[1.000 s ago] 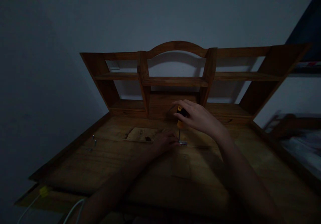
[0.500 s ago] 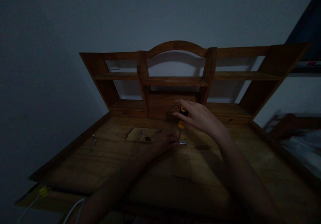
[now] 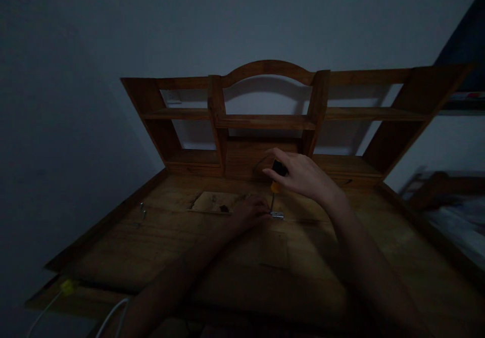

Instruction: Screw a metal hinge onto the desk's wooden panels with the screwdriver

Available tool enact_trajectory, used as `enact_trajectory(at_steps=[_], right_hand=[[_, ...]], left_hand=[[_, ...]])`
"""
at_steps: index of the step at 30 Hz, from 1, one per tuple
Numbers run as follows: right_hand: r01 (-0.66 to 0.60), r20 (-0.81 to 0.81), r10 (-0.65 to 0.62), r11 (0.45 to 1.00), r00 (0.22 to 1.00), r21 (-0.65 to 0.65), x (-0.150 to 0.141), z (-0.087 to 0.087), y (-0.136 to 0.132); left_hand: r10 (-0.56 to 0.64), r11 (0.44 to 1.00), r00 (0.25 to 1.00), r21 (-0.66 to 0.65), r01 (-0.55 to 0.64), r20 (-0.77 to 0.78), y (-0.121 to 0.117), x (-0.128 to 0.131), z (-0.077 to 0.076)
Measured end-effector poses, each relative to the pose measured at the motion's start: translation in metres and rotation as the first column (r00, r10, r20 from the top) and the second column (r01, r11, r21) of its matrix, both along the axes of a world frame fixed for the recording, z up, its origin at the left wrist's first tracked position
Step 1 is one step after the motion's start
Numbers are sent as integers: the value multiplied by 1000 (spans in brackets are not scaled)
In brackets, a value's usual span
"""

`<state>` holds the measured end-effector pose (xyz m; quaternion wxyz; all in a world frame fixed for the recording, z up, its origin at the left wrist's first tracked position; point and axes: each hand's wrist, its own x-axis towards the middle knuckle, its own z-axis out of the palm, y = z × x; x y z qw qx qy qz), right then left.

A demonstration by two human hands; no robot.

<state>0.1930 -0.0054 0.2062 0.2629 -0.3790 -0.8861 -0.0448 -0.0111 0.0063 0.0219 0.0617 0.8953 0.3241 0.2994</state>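
My right hand (image 3: 301,174) has its fingers closed around the black and yellow handle of a screwdriver (image 3: 275,186). The shaft points down, nearly upright, with its tip at the left end of a small shiny metal piece (image 3: 278,215), which looks like a hinge lying on the wooden desktop. From the left, my left hand (image 3: 250,211) rests low on the wood, its fingertips pinched at that same end of the metal piece. Dim light hides exactly what those fingertips grip. A flat rectangular wooden piece (image 3: 274,250) lies just in front.
Several screws (image 3: 142,211) lie on the desktop's left side. A rough, broken-edged patch (image 3: 212,202) marks the wood behind my left hand. Along the back stands a wooden shelf unit (image 3: 265,122). A white cable (image 3: 113,314) and a yellow object (image 3: 68,287) are at the lower left.
My right hand and the screwdriver handle have shifted and turned very slightly. The screwdriver tip, metal piece and my left hand stay in place; the view has moved a little.
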Motion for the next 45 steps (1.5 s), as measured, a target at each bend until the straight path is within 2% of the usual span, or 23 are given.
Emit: enact_trajectory(at_steps=[5, 7, 10, 12, 16, 21, 27, 33, 39, 45], right_hand=[[-96, -33, 96, 995, 995, -24, 2, 1, -2], [-64, -21, 64, 998, 998, -19, 1, 2, -4], [51, 25, -51, 999, 998, -14, 1, 4, -6], [40, 29, -39, 999, 999, -22, 1, 4, -6], [-79, -11, 79, 996, 997, -35, 3, 3, -6], [23, 16, -23, 999, 1000, -32, 2, 2, -6], [-111, -31, 109, 992, 994, -61, 2, 1, -5], [-6, -4, 6, 999, 1000, -33, 1, 3, -5], [-113, -43, 112, 993, 993, -36, 3, 2, -3], [37, 10, -37, 999, 999, 5, 3, 3, -4]], left_hand=[[24, 1000, 999, -9, -24, 24, 0, 1, -3], [29, 1000, 999, -8, -28, 24, 0, 1, -5], [22, 1000, 1000, -14, -22, 21, 1, 0, -7], [17, 1000, 1000, -22, -16, 22, 1, 0, -6], [8, 1000, 1000, -27, -7, 20, 0, 0, -2], [8, 1000, 1000, -20, -7, 15, -1, 0, 0], [17, 999, 1000, -49, -17, 4, -1, -1, -2], [3, 1000, 1000, -27, -3, 26, -1, 0, -1], [4, 1000, 1000, -21, -3, 11, 1, -2, -4], [6, 1000, 1000, 0, -6, 0, 1, -1, -4]])
